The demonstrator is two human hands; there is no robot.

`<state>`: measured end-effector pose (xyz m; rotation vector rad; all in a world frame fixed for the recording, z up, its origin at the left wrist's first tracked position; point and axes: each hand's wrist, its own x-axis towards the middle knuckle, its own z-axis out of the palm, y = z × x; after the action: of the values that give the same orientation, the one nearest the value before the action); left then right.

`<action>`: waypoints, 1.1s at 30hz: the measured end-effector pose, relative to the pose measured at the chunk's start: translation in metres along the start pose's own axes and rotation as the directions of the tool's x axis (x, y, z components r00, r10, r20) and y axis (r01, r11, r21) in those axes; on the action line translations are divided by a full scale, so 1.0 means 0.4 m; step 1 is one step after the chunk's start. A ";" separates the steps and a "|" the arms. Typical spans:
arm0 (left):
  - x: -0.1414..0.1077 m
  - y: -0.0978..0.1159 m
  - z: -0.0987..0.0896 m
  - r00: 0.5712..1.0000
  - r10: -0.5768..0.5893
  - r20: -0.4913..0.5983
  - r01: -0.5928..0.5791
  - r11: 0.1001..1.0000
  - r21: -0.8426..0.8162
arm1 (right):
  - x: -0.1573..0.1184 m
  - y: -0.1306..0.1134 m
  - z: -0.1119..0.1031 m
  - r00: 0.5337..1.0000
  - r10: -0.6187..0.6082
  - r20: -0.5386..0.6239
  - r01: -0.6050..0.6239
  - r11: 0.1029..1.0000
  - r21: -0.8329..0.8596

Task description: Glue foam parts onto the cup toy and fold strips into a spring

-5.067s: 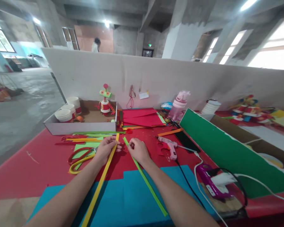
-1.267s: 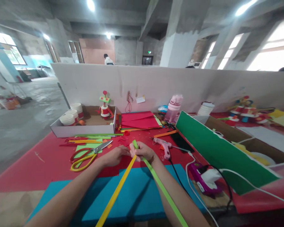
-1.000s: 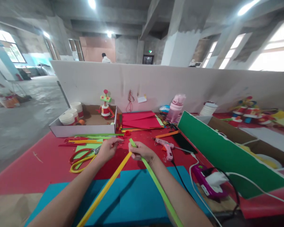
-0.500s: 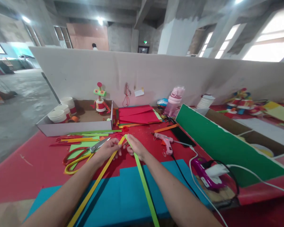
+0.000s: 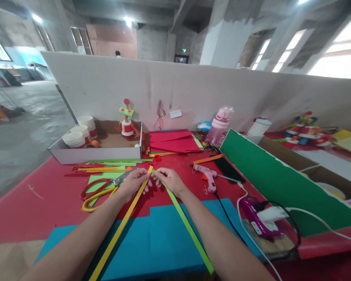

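Observation:
Between the fingers of my left hand (image 5: pixel 136 181) is a long yellow paper strip (image 5: pixel 121 229) that runs down toward me. My right hand (image 5: pixel 169 181) pinches a long green paper strip (image 5: pixel 185 222), which slants down to the right. The upper ends of both strips come close together between my fingertips; whether they touch I cannot tell. Under and beside my left hand lie scissors (image 5: pixel 99 195) with red and yellow handles. To the right of my right hand rests a pink glue gun (image 5: pixel 206 173) with a small red light.
Blue paper (image 5: pixel 169 242) covers the front of the red table (image 5: pixel 26 203). A shallow box (image 5: pixel 95 155) with paper cups and a paper-cup figure (image 5: pixel 128 125) stands back left. Red paper sheets (image 5: pixel 174 141), a pink bottle (image 5: pixel 220 125), a purple power strip (image 5: pixel 259 220) and a green panel (image 5: pixel 280 183) surround the workspace.
The green strip's lower end has swung to the right, and my right hand has turned slightly. The strip ends have parted a little. The view has shifted slightly.

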<state>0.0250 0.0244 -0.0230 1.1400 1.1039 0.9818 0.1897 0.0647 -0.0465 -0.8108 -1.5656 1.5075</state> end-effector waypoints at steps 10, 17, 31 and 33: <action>0.004 -0.012 -0.007 0.998 0.039 0.052 -0.044 0.994 0.101 | 0.000 -0.003 -0.001 0.995 0.088 -0.042 -0.087 0.996 0.033; 0.004 -0.008 0.005 0.999 0.042 0.014 -0.044 0.991 0.129 | 0.004 0.014 -0.008 0.992 0.002 -0.125 -0.024 0.984 -0.179; 0.031 -0.039 -0.008 0.955 0.226 -0.190 -0.227 0.974 0.017 | -0.199 -0.145 -0.255 0.717 -0.373 -0.589 -0.378 0.502 -0.778; 0.032 -0.040 -0.011 0.951 0.241 -0.194 -0.243 0.970 0.012 | -0.234 -0.140 -0.293 0.688 -0.302 -0.660 -0.556 0.365 -0.746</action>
<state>0.0239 0.0351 -0.0412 1.2085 1.1274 1.3125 0.3413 0.0347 -0.0048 -1.9640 -1.5973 0.0057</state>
